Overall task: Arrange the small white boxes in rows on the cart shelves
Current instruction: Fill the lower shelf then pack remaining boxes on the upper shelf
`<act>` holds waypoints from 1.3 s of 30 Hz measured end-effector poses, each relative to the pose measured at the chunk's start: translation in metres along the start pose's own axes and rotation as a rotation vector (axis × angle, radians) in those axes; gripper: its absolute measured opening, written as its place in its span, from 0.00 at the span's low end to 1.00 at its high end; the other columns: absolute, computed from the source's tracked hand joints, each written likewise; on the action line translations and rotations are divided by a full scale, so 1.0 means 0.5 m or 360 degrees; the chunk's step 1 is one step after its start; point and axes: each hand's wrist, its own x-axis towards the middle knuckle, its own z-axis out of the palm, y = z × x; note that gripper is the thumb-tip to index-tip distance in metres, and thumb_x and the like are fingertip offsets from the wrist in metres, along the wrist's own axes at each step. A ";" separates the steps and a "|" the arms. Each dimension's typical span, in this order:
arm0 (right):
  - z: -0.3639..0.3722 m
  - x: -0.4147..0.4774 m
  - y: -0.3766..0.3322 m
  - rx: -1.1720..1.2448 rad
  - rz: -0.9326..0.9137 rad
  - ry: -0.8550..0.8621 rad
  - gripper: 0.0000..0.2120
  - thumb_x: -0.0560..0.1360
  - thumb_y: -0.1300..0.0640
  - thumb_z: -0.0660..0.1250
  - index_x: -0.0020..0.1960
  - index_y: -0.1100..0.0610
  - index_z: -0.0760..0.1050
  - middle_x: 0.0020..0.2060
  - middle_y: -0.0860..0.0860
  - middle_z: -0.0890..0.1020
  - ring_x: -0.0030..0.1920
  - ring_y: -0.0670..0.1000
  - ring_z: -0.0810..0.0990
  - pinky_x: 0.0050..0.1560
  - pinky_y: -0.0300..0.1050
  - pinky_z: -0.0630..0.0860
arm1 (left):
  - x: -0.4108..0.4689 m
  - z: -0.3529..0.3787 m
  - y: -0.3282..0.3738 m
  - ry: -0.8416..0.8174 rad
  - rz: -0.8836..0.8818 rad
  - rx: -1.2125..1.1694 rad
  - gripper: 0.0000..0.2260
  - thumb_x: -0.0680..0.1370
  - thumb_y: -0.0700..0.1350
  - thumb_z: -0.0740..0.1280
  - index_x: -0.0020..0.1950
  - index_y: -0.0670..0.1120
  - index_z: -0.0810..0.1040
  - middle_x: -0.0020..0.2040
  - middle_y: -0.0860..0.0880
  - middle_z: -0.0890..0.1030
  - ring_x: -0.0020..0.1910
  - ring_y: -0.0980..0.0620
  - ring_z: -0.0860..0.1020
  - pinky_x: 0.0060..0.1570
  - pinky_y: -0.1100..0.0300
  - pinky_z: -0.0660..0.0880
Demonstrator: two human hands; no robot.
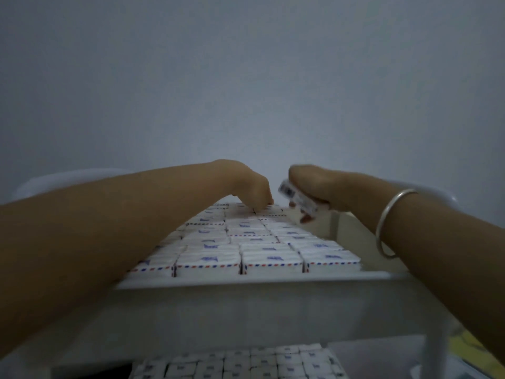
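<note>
Several small white boxes (pixel 240 242) with red-and-blue striped edges lie in tight rows on the top shelf of a white cart (pixel 246 281). My left hand (pixel 251 187) reaches to the far end of the rows, fingertips down on the boxes there. My right hand (pixel 314 187) hovers just to the right of it and grips one small white box (pixel 296 199), tilted and blurred, above the far right part of the shelf. A silver bangle sits on my right wrist. More boxes (pixel 240 362) fill the lower shelf.
A bare strip of shelf (pixel 344 225) runs along the right side of the rows. A plain grey wall (pixel 246 77) stands behind the cart. The cart's right post (pixel 434 356) drops at lower right, with something yellow (pixel 464 343) on the floor beyond it.
</note>
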 end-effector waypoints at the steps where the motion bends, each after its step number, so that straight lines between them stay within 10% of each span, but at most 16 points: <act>1: -0.009 -0.008 -0.008 0.0080 -0.0080 0.0104 0.13 0.81 0.56 0.51 0.48 0.62 0.71 0.47 0.63 0.77 0.40 0.59 0.76 0.43 0.55 0.80 | -0.012 -0.001 -0.001 -0.0035 -0.0022 -0.0010 0.13 0.81 0.40 0.54 0.62 0.44 0.71 0.59 0.48 0.70 0.55 0.47 0.70 0.57 0.56 0.67; 5: -0.047 -0.060 -0.010 0.0172 -0.0193 0.0241 0.13 0.79 0.55 0.55 0.55 0.59 0.75 0.48 0.58 0.81 0.45 0.55 0.77 0.54 0.50 0.74 | -0.096 -0.020 0.015 0.0098 -0.0043 -0.0098 0.19 0.81 0.42 0.52 0.72 0.42 0.69 0.70 0.46 0.71 0.66 0.44 0.71 0.68 0.52 0.66; 11: -0.091 -0.226 0.060 -0.0398 -0.0688 0.0626 0.04 0.77 0.47 0.64 0.48 0.45 0.76 0.42 0.43 0.78 0.41 0.42 0.77 0.33 0.36 0.71 | -0.260 0.000 0.099 0.0293 0.0358 -0.0256 0.18 0.83 0.44 0.52 0.70 0.43 0.72 0.69 0.46 0.73 0.66 0.49 0.71 0.67 0.55 0.67; 21: -0.104 -0.320 0.130 -0.0280 -0.0619 0.0043 0.03 0.77 0.53 0.67 0.48 0.48 0.80 0.43 0.42 0.82 0.44 0.40 0.80 0.44 0.31 0.74 | -0.339 0.077 0.111 0.0484 0.0562 -0.0262 0.20 0.84 0.54 0.47 0.71 0.50 0.67 0.68 0.47 0.75 0.64 0.47 0.73 0.66 0.50 0.67; 31: -0.083 -0.337 0.133 -0.0678 -0.0649 0.0334 0.15 0.81 0.64 0.54 0.61 0.52 0.73 0.57 0.48 0.79 0.55 0.47 0.77 0.56 0.40 0.72 | -0.399 0.137 0.104 0.1233 0.0638 -0.0457 0.19 0.82 0.49 0.58 0.74 0.50 0.68 0.73 0.52 0.69 0.71 0.55 0.66 0.72 0.57 0.61; 39: 0.106 -0.452 0.073 -0.0245 -0.1441 0.0721 0.15 0.75 0.67 0.58 0.55 0.53 0.76 0.50 0.46 0.80 0.51 0.42 0.75 0.52 0.30 0.69 | -0.598 0.349 0.032 0.1524 0.0409 -0.0967 0.08 0.79 0.43 0.62 0.50 0.52 0.80 0.46 0.62 0.78 0.47 0.65 0.76 0.46 0.75 0.69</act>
